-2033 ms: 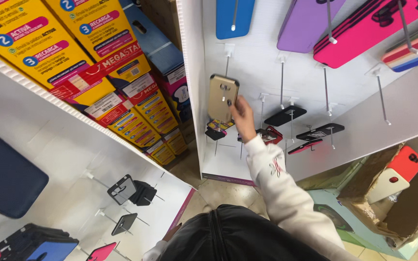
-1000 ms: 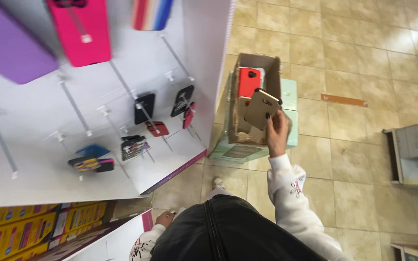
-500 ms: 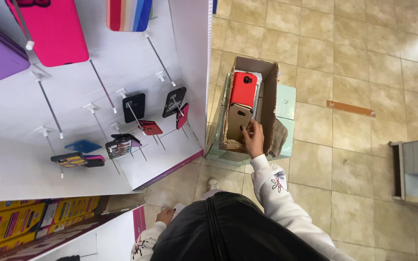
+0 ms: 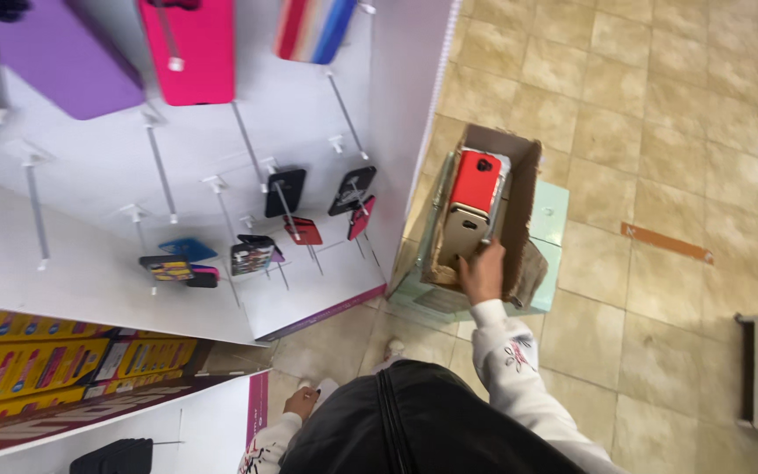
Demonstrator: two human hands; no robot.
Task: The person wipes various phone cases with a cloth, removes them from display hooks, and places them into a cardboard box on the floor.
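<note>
Premises: a retail shop selling phone accessories, as is being shown by a white display panel [image 4: 116,167] fitted with rows of metal pegs [image 4: 161,180], on which phone cases [image 4: 284,191] in black, red, blue, pink and purple are being hung for sale. Stacked yellow packaged goods [image 4: 37,360] are being displayed on a lower shelf, and a cardboard box [image 4: 519,211] of further cases is being kept as stock on the beige tiled floor [image 4: 660,105].

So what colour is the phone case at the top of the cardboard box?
Red, with a dark camera hole: the phone case in the cardboard box, seen in the head view.
</note>
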